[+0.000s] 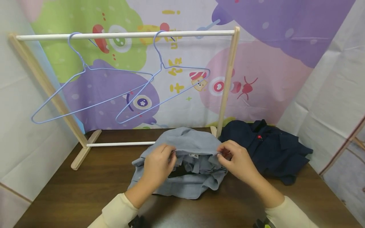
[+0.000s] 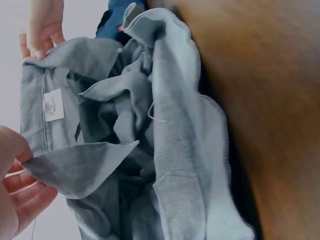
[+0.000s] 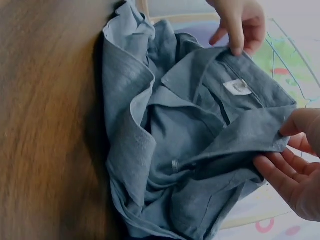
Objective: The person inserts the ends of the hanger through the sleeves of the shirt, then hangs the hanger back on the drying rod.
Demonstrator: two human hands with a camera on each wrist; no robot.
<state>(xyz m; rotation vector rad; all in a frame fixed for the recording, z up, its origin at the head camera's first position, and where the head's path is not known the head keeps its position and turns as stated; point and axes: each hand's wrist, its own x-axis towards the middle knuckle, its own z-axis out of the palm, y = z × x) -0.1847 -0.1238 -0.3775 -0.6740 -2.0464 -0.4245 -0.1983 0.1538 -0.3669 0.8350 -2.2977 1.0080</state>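
Note:
A grey-blue collared shirt lies bunched on the table, its neck opening towards me. My left hand pinches one side of the collar between thumb and fingers. At the collar's other side, my right hand pinches the fabric the same way, seen closer in the right wrist view. Between the two hands a white label shows inside the neckband. Both hands hold the collar raised above the rest of the shirt, whose lower layers are folded out of sight.
Behind the shirt stands a wooden rack with a white rail. Two blue wire hangers, a left one and a right one, hang from it. A dark navy garment with a small red detail lies crumpled at the right. Printed cloth forms the backdrop.

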